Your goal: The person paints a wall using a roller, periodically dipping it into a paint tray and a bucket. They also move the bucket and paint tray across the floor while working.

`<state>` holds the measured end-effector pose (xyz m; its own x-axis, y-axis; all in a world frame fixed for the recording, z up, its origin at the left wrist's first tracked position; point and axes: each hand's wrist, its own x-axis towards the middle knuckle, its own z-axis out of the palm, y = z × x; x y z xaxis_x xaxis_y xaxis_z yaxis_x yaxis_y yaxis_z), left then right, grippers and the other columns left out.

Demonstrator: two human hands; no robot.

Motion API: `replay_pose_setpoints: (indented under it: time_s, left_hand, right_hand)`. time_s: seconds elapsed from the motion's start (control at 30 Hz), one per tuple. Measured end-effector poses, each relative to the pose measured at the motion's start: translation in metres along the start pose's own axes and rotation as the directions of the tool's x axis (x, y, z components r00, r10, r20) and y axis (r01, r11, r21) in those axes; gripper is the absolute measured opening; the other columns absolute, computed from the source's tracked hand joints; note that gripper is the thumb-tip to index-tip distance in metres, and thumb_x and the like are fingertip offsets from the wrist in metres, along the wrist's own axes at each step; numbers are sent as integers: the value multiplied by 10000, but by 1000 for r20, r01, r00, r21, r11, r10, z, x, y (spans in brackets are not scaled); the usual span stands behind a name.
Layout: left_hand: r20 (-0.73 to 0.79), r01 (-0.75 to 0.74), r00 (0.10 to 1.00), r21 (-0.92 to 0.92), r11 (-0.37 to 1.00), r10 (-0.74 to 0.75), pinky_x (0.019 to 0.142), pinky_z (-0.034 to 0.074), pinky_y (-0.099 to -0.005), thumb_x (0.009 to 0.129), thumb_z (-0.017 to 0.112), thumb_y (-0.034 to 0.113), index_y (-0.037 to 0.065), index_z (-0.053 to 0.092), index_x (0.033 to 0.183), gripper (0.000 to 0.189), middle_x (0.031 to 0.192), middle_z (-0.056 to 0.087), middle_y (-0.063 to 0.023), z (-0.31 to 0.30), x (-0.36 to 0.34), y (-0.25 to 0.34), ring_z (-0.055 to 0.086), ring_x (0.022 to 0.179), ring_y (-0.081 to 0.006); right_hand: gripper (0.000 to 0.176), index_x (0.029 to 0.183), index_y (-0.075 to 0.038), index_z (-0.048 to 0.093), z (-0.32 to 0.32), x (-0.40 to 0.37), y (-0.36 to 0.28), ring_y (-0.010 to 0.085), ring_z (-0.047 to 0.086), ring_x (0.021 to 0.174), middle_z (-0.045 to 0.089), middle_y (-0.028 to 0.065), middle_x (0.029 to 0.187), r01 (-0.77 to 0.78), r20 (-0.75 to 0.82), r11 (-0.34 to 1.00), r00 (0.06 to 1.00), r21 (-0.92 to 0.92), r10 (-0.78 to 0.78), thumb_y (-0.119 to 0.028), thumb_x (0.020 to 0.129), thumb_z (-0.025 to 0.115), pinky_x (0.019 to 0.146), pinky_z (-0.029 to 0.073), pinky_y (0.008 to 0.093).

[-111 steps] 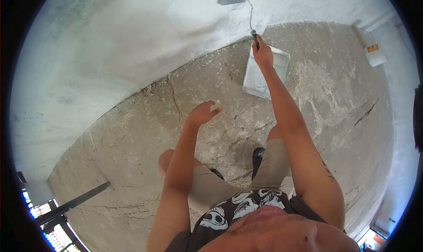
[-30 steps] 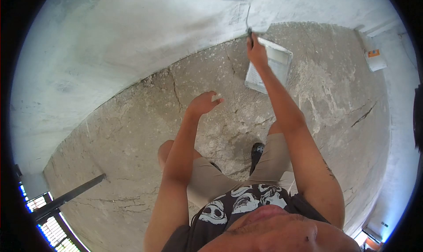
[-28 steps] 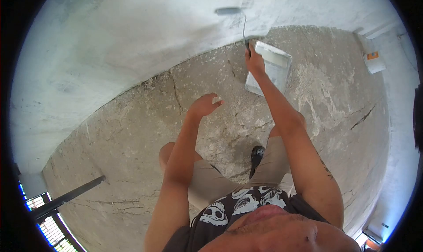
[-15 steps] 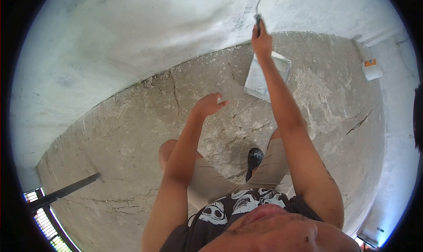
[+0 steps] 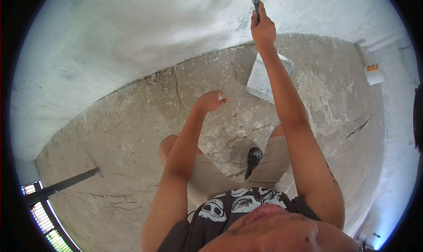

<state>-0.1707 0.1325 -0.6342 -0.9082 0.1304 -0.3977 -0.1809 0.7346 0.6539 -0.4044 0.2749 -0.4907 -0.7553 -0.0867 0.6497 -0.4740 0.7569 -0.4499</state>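
My right hand [image 5: 264,30] is wrapped around the dark handle of a paint roller [image 5: 256,6], reaching out in front of the white wall [image 5: 176,23]. A thin metal rod runs up from the handle; the roller head lies beyond the top edge of the view. Under my right forearm a paint tray [image 5: 260,82], coated in white, rests on the floor and is partly hidden by the arm. My left hand [image 5: 211,101] hangs in the air over the floor, thumb apart from loosely bent fingers, holding nothing.
The cracked concrete floor [image 5: 132,133] meets the wall along a curved line. By the right wall stands a white bucket [image 5: 373,74] with an orange label. A dark metal post [image 5: 66,186] is at lower left, near a barred window [image 5: 44,219].
My right hand has moved up along the wall with the paint roller, away from the tray. My left hand stays nearly where it was.
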Motion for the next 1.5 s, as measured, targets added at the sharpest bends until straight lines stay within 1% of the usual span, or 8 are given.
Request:
replay_pose_setpoints:
  time_s: [0.3,0.63,0.93,1.07,1.17,1.2,1.37,1.5]
  left_hand:
    - [38,82,996,-38,996,-80,980,457,-432,909,581,563,-18,551,1295,697,1235,615,-259,-6,-2,8,588,1165,-383]
    - [-1,68,998,3,998,-68,1009,438,-439,919,572,554,26,557,1305,655,1298,592,-216,-6,-4,5,556,1212,-371]
    - [-6,39,999,26,999,-39,1000,444,-439,920,576,547,25,563,1297,644,1284,601,-217,3,-2,-4,566,1194,-378]
    - [14,73,997,-12,997,-73,1005,443,-434,926,572,539,18,565,1300,642,1280,598,-231,-7,-11,-1,563,1197,-382]
    - [-9,32,999,-4,999,-32,1006,443,-434,926,575,535,9,570,1292,640,1275,600,-235,0,-5,-15,564,1197,-382]
    - [-10,25,1000,-4,1000,-25,1006,443,-434,926,575,535,9,570,1292,640,1275,600,-235,-1,-6,-15,564,1197,-382]
    - [-41,-2,999,6,1000,2,946,477,-468,904,585,558,6,557,1294,677,1212,625,-251,-1,-10,-11,602,1135,-387]
    - [-41,-9,999,30,1000,10,944,477,-472,898,593,561,0,564,1283,682,1201,627,-258,3,-7,-12,607,1126,-388]
  right_hand:
    - [459,1402,-117,481,75,-155,46,431,660,760,675,243,814,-165,414,978,887,-130,205,-308,985,483,682,521,542]
    - [431,1301,-58,586,23,-32,13,398,698,764,704,224,821,23,-64,988,998,154,-14,-336,974,554,625,556,451]
    - [473,1400,-109,491,65,-142,61,422,663,947,688,235,1041,-285,440,957,853,-60,281,-339,987,492,818,527,495]
    - [462,1348,-23,534,67,-116,64,396,617,1123,618,261,1233,-355,110,921,934,163,341,-307,985,505,945,496,436]
    - [437,1291,9,555,45,-25,85,383,677,902,698,227,993,-391,124,860,920,327,371,-295,978,532,831,526,423]
    - [283,1174,-64,584,35,-5,81,90,462,394,555,43,683,-330,60,863,941,382,333,-283,1006,521,336,389,287]
    - [230,1119,-96,525,8,0,36,102,471,386,515,28,642,-559,305,615,826,557,474,-298,1014,500,309,374,286]
    - [371,1230,-36,544,90,-95,38,284,638,533,655,158,769,-362,243,902,920,235,307,-327,1011,474,535,517,409]
